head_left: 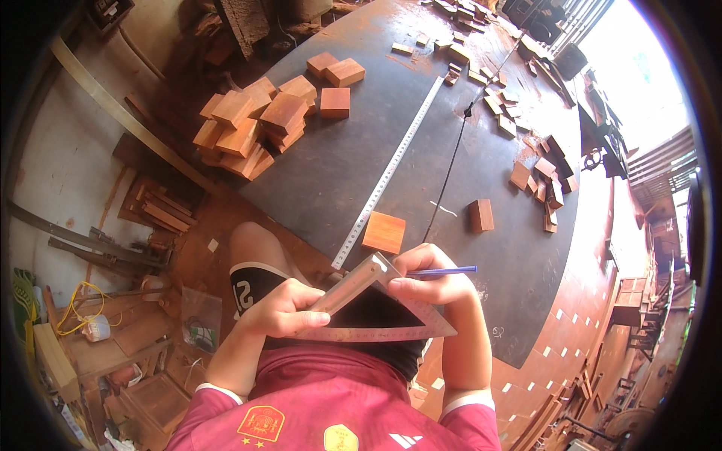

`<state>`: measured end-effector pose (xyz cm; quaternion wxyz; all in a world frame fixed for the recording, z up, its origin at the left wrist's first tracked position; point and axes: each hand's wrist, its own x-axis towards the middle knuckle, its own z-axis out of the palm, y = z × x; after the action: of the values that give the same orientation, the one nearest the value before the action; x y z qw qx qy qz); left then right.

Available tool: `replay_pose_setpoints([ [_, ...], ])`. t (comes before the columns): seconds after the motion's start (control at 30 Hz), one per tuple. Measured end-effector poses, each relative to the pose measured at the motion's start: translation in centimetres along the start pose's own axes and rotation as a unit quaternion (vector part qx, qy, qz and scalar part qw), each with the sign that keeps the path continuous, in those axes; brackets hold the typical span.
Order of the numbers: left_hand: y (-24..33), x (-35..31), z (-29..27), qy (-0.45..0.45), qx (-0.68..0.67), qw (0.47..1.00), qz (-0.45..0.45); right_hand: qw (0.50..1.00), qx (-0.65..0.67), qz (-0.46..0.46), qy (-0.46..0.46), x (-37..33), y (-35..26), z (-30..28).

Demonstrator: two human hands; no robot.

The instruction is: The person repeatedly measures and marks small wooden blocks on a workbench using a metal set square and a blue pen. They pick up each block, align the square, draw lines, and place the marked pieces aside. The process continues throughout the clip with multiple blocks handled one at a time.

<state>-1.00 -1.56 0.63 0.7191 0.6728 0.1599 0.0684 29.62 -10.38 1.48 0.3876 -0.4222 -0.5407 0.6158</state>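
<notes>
A metal triangular set square [351, 288] is up in front of my body, close to the table's near edge. My left hand [283, 310] is closed on its thick edge, thumb on top. Near the opposite corner, my right hand [432, 279] is closed with a blue pen [457, 270] between its fingers, and it also touches the set square. Just beyond lies an orange-brown wooden block [384, 232], apart from both hands. A long steel ruler [387, 174] runs away from me across the table, to the left of that block.
The dark tabletop [301, 203] carries a pile of wooden blocks [239, 134] at the left and a single block [481, 216] at the right. More small blocks [543, 180] lie along its right side. A thin black cord [450, 177] crosses it lengthwise.
</notes>
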Motion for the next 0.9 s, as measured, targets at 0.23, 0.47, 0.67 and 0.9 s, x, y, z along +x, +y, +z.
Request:
replay_pose_setpoints([
  [0.23, 1.3, 0.2, -0.2, -0.011, 0.012, 1.0, 0.0, 0.996, -0.044, -0.06, 0.05, 0.0, -0.4, 0.5],
  [0.47, 0.9, -1.1, -0.6, 0.035, -0.016, 0.999, -0.037, 0.99, 0.06, -0.037, 0.122, -1.1, 0.5, -0.5],
  [0.67, -1.8, 0.1, 0.0, 0.327, -0.143, 0.932, 0.065, 0.838, 0.306, -0.109, 0.439, 0.5, 2.1, -1.4],
  [0.9, -3.8, 4.1, 1.3, 0.419, -0.21, 0.877, 0.103, 0.884, 0.105, -0.109, 0.443, 1.2, 1.6, 0.0],
])
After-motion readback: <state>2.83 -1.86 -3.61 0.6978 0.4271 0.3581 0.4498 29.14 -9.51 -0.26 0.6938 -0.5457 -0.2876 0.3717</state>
